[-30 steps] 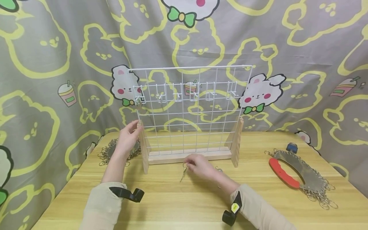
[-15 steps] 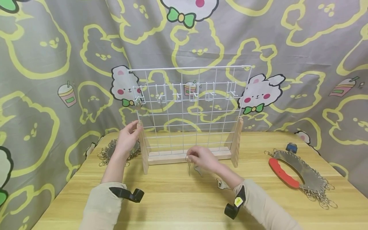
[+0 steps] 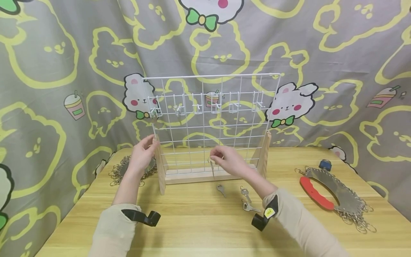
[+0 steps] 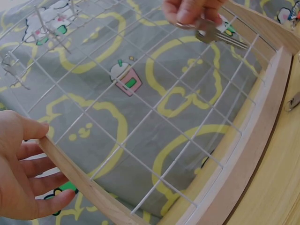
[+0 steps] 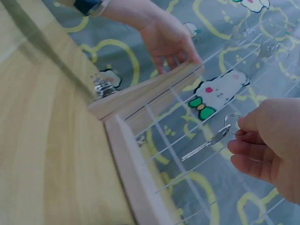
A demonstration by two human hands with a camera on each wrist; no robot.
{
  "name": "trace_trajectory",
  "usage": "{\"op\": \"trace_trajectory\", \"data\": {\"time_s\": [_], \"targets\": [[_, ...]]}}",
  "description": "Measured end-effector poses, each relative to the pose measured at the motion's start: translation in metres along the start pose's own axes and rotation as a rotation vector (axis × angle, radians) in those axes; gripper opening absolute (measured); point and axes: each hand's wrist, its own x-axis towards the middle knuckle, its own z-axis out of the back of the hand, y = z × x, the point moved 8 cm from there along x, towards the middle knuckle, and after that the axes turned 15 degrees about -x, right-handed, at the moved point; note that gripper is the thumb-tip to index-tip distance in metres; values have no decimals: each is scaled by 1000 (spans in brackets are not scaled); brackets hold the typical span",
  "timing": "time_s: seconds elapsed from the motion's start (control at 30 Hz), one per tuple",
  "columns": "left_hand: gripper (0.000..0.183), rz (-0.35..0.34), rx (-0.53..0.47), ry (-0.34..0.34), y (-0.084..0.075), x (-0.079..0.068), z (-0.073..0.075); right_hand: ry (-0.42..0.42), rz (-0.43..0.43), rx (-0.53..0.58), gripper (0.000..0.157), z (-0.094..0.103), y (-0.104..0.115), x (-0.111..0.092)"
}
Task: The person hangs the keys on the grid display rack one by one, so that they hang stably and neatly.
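Note:
My left hand grips the left wooden upright of a white wire grid rack, thumb in front and fingers behind it. My right hand pinches a metal ring between thumb and forefinger. From that ring a silver key hangs with its blade down, in front of the lower grid. White hooks line the upper grid. Keys hang on the leftmost hook, and something small and metallic hangs on the second. Below the right hand, loose keys lie on the table.
At the right lies a metal plate with a red handle and several rings along its edge. A blue padlock stands behind it. Another ringed plate lies behind the left forearm. A patterned curtain closes off the back.
My right hand has risen with the key from near the tabletop to in front of the lower grid, uncovering keys on the table. The left hand stays on the upright.

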Motion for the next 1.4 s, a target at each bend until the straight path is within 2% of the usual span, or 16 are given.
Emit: {"op": "trace_trajectory", "data": {"time_s": [0.2, 0.37, 0.63, 0.97, 1.17, 1.4], "targets": [[56, -2, 4, -7, 0, 1, 1, -91, 53, -12, 4, 27, 15, 14], [56, -3, 14, -14, 0, 2, 2, -123, 77, -11, 4, 46, 26, 24], [56, 0, 11, -13, 0, 2, 2, -165, 95, 1, 6, 67, 40, 38], [56, 1, 5, -14, 1, 3, 2, -296, 147, -40, 6, 91, 60, 48], [55, 2, 9, -9, 1, 2, 1, -336, 127, -24, 6, 99, 66, 53], [55, 7, 11, -3, 2, 1, 1, -398, 63, 4, 7, 104, 65, 56]]}}
